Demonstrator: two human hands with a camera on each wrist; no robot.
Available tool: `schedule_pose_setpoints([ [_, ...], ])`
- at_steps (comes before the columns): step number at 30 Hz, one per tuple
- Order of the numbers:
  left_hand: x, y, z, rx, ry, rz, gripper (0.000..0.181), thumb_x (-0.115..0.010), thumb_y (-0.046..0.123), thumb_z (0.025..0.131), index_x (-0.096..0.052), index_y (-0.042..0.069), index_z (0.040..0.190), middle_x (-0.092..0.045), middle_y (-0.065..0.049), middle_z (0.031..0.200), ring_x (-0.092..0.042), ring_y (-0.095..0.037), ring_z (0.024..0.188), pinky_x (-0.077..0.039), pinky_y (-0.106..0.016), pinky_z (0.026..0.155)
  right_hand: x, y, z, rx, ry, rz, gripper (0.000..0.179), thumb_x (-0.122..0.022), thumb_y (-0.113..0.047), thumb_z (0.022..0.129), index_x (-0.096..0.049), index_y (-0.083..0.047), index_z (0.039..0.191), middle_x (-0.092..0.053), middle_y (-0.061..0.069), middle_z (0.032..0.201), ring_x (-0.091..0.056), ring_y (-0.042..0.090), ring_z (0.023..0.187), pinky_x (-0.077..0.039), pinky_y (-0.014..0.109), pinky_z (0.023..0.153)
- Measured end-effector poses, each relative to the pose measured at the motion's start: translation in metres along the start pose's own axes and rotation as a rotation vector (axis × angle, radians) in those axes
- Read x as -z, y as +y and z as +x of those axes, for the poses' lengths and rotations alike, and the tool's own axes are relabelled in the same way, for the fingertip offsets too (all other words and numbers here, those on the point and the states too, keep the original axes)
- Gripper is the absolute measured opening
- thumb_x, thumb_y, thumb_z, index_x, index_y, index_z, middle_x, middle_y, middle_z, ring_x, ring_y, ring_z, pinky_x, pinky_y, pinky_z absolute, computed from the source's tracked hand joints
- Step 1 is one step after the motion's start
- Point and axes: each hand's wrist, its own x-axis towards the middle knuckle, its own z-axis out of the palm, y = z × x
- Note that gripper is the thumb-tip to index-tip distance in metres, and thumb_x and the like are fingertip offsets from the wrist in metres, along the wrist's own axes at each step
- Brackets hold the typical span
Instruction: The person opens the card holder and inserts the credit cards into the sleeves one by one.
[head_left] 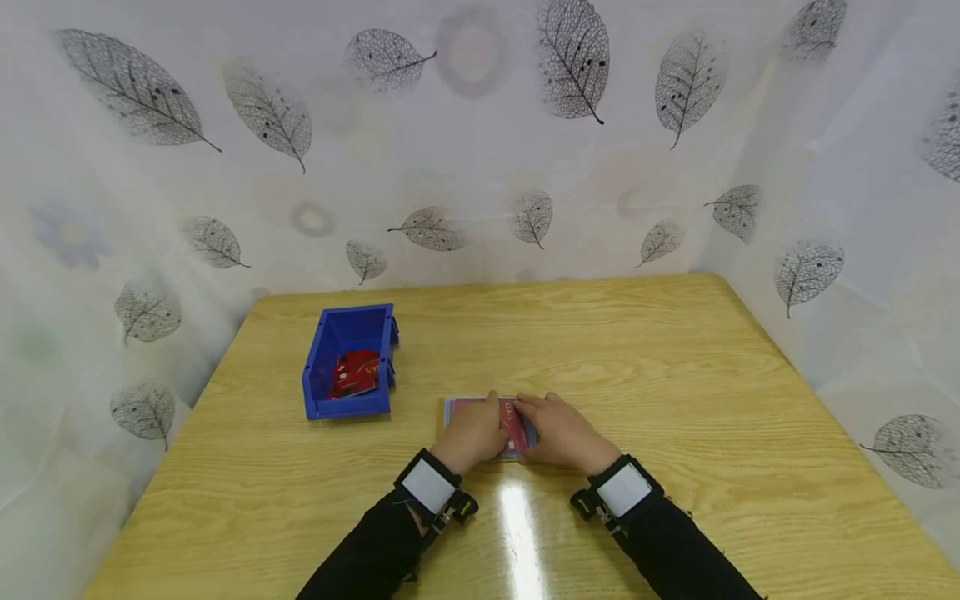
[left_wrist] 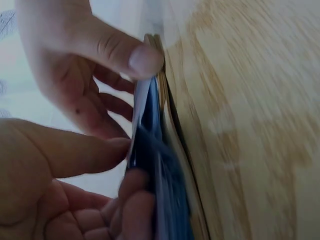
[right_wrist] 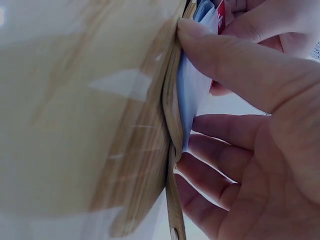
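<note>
A card holder [right_wrist: 171, 107] with a tan cover and bluish clear sleeves [right_wrist: 187, 85] lies open on the table, in front of me. In the head view a red card [head_left: 513, 427] shows at its sleeves, between the hands. My left hand [head_left: 472, 432] pinches the card between thumb and fingers at the sleeve's mouth; the left wrist view shows this hand [left_wrist: 65, 170] beside the parted sleeves [left_wrist: 150, 135]. With its thumb on the cover's edge and its fingers at the sleeve, my right hand [head_left: 562, 433] grips the holder. Part of the card is hidden by the fingers.
A blue plastic bin [head_left: 347, 408] stands on the wooden table [head_left: 600, 333] to the left of the hands, with red cards [head_left: 356, 372] inside. Behind and at the sides hangs a white leaf-patterned curtain [head_left: 480, 167]. A strap with a snap [right_wrist: 173, 215] extends from the holder.
</note>
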Motion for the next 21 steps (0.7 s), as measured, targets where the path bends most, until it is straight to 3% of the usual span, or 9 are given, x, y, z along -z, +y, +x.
schedule_pose_setpoints([
  [5, -0.004, 0.011, 0.003, -0.019, 0.046, 0.090, 0.070, -0.065, 0.015, 0.085, -0.036, -0.011, 0.143, -0.069, -0.023, 0.098, -0.068, -0.030, 0.082, -0.054, -0.038, 0.067, 0.000, 0.002, 0.003, 0.002, 0.026, 0.011, 0.078, -0.085, -0.025, 0.069, -0.054, 0.003, 0.134, -0.054, 0.019, 0.137, -0.053, 0.027, 0.098, -0.047, 0.039, 0.088],
  [11, -0.014, 0.018, 0.005, -0.014, 0.078, 0.190, 0.068, -0.066, 0.019, 0.086, -0.041, -0.004, 0.144, -0.069, -0.013, 0.082, -0.064, -0.023, 0.067, -0.050, -0.035, 0.056, 0.000, -0.001, 0.005, 0.037, 0.034, -0.005, 0.080, -0.085, -0.023, 0.069, -0.051, 0.006, 0.136, -0.058, 0.020, 0.132, -0.058, 0.034, 0.114, -0.039, 0.047, 0.103],
  [17, -0.019, 0.022, 0.002, 0.005, 0.100, 0.200, 0.064, -0.066, 0.023, 0.088, -0.043, 0.002, 0.144, -0.062, -0.010, 0.069, -0.059, -0.022, 0.059, -0.047, -0.035, 0.049, -0.001, -0.005, 0.004, -0.026, 0.041, -0.028, 0.074, -0.087, -0.018, 0.067, -0.056, 0.005, 0.130, -0.065, 0.015, 0.119, -0.058, 0.029, 0.094, -0.047, 0.041, 0.090],
  [21, -0.016, 0.019, 0.002, -0.020, 0.066, 0.129, 0.065, -0.065, 0.028, 0.091, -0.042, -0.007, 0.141, -0.065, -0.015, 0.076, -0.064, -0.026, 0.067, -0.051, -0.037, 0.055, -0.001, -0.005, 0.006, -0.014, 0.031, -0.017, 0.078, -0.089, -0.016, 0.066, -0.054, 0.006, 0.132, -0.059, 0.018, 0.129, -0.056, 0.031, 0.099, -0.045, 0.042, 0.092],
])
